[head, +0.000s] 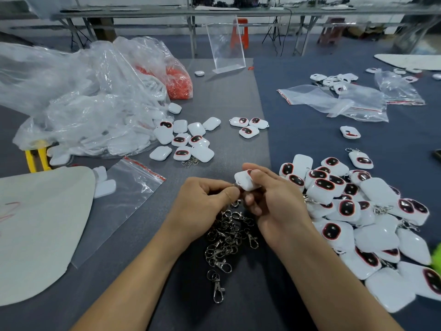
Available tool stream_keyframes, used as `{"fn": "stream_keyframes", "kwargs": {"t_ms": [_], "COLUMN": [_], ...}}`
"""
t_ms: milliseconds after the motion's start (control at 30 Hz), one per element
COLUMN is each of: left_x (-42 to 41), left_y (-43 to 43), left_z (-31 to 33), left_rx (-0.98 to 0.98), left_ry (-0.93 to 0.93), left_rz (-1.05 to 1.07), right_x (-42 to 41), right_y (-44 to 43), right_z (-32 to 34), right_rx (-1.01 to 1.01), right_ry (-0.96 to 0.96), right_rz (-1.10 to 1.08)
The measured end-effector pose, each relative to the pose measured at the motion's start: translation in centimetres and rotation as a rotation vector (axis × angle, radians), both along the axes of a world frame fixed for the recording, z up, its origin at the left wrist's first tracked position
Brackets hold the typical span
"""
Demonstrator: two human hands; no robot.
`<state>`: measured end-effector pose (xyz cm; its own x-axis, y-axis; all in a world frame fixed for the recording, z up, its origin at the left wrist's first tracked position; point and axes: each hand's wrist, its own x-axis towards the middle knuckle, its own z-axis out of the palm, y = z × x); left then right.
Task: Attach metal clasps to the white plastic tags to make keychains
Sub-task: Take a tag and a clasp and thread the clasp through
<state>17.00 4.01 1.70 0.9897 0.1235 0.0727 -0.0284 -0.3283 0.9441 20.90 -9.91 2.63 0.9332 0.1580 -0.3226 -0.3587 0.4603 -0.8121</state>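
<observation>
A clear acrylic stand (pixel 225 44) sits upright at the far side of the grey table (pixel 226 103), an orange stool (pixel 243 21) behind it; a white sheet (pixel 40 223) lies near left.

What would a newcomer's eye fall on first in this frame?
Dead centre, the right hand holds a white tag while the left hand pinches a clasp at its corner. Just below lies a tangle of loose clasps, and to the right sits a heap of tags with dark, red-rimmed faces; crumpled clear bags fill the far left.
</observation>
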Motion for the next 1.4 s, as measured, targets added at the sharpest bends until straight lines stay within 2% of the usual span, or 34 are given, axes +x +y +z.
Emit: {"fn": "stream_keyframes", "kwargs": {"t_ms": [100, 233, 367, 433, 533, 567, 600, 667, 733, 800, 900, 1000, 1067, 1167, 1200, 1267, 1333, 1400], "left_x": [-0.4, -0.3, -0.4, -0.5, -0.4, -0.5, -0.4, -0.5, -0.5, -0.3, -0.1, -0.1, -0.2, -0.2, -0.1, -0.1, -0.2, -0.3], "left_y": [-0.3, -0.4, -0.2, -0.1, -0.1, -0.1, 0.0, 0.1, 0.1, 0.0, -0.4, -0.3, -0.1, -0.1, -0.2, -0.5, -0.4, -0.2], "left_z": [-0.1, 0.0, -0.2, -0.1, -0.1, -0.1, -0.2, -0.3, -0.2, -0.2, 0.0, -0.1, -0.3, -0.2, -0.2, -0.3, -0.7, -0.8], "left_rx": [0.125, 0.152, 0.529, 0.695, 0.869, 0.892, 0.901, 0.833, 0.59, 0.322, 0.134, 0.13, 0.375, 0.819, 0.893, 0.919, 0.842, 0.745], "left_ry": [-0.101, -0.235, -0.398, -0.422, -0.456, -0.461, -0.455, -0.399, -0.307, -0.195, -0.067, -0.129, -0.224, -0.354, -0.375, -0.363, -0.352, -0.35], "left_rz": [0.125, 0.178, 0.136, 0.098, 0.085, 0.097, 0.104, 0.106, 0.126, 0.111, 0.002, 0.038, 0.051, 0.035, 0.054, 0.112, 0.154, 0.187], "right_x": [0.1, -0.1, -0.3, -0.9, -2.5, -2.9, -2.9, -2.1, -1.3, -0.6, -0.3, -0.5, -0.9, -2.6, -3.3, -3.7, -3.0, -2.1], "right_y": [0.1, 0.3, 0.6, 0.7, 1.3, 1.5, 1.7, 1.5, 1.1, 0.6, 0.4, 0.6, 0.7, 1.3, 1.8, 2.1, 1.6, 0.6], "right_z": [-0.1, -0.1, -0.2, -0.3, -0.7, -0.9, -1.0, -0.7, -0.2, -0.1, -0.2, -0.1, -0.1, -0.8, -0.8, -0.6, -0.1, 0.4], "right_rx": [0.007, 0.004, -0.046, -0.261, -0.776, -0.84, -0.834, -0.624, -0.278, -0.069, -0.021, -0.035, -0.213, -0.867, -0.971, -0.979, -0.904, -0.923], "right_ry": [0.0, -0.012, -0.052, -0.217, -0.675, -0.739, -0.724, -0.502, -0.214, -0.024, 0.026, -0.01, -0.164, -0.719, -0.831, -0.855, -0.774, -0.705], "right_rz": [-0.001, -0.005, -0.05, -0.117, -0.204, -0.217, -0.221, -0.189, -0.123, -0.075, -0.043, -0.052, -0.118, -0.209, -0.212, -0.215, -0.222, -0.265]}}
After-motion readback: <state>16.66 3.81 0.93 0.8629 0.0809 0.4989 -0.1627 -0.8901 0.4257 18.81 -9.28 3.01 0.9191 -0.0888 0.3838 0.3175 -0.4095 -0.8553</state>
